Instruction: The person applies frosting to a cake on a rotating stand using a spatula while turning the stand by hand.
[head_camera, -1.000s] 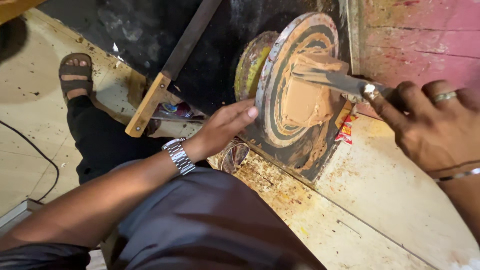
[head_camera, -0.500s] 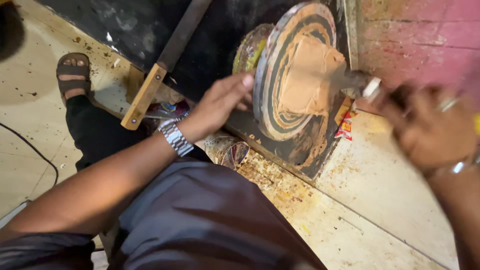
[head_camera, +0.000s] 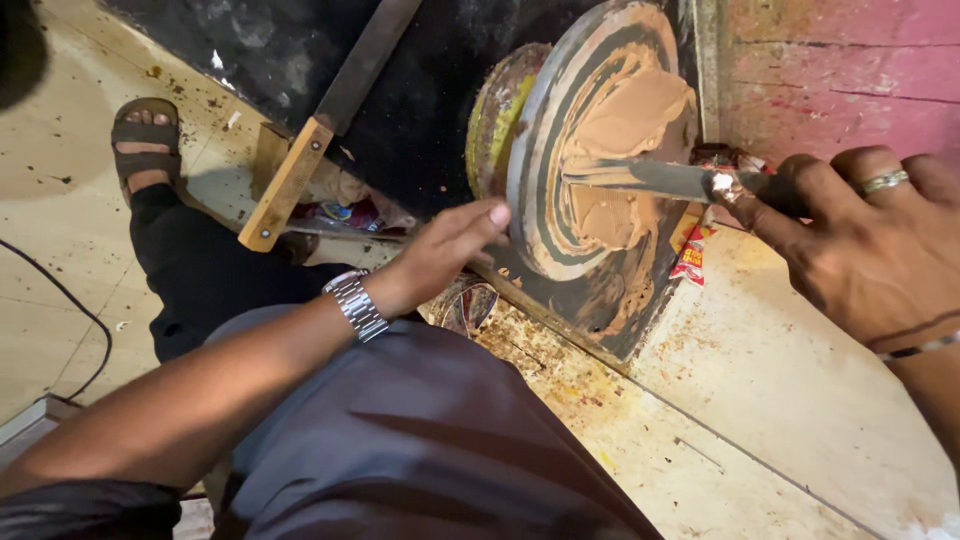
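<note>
A round turntable (head_camera: 545, 150) carries a cake coated in light brown cream (head_camera: 625, 120). My right hand (head_camera: 875, 245), with a ring on one finger, grips the handle of a long flat metal knife (head_camera: 650, 178) whose blade lies across the cream. My left hand (head_camera: 445, 250), a metal watch on its wrist, touches the near rim of the turntable with its fingertips. The turntable stands on a dark smeared board (head_camera: 610, 310).
A big knife with a wooden handle (head_camera: 300, 170) lies on the black surface to the left. A small red wrapper (head_camera: 692, 262) sits by the board. The worn counter (head_camera: 780, 400) spreads to the right, a pink wall (head_camera: 840, 70) behind. My sandalled foot (head_camera: 145, 140) stands on the floor.
The turntable has turned, so the cream's shape has shifted. My right hand and the blade moved lower across the cream. My left hand stays at the rim.
</note>
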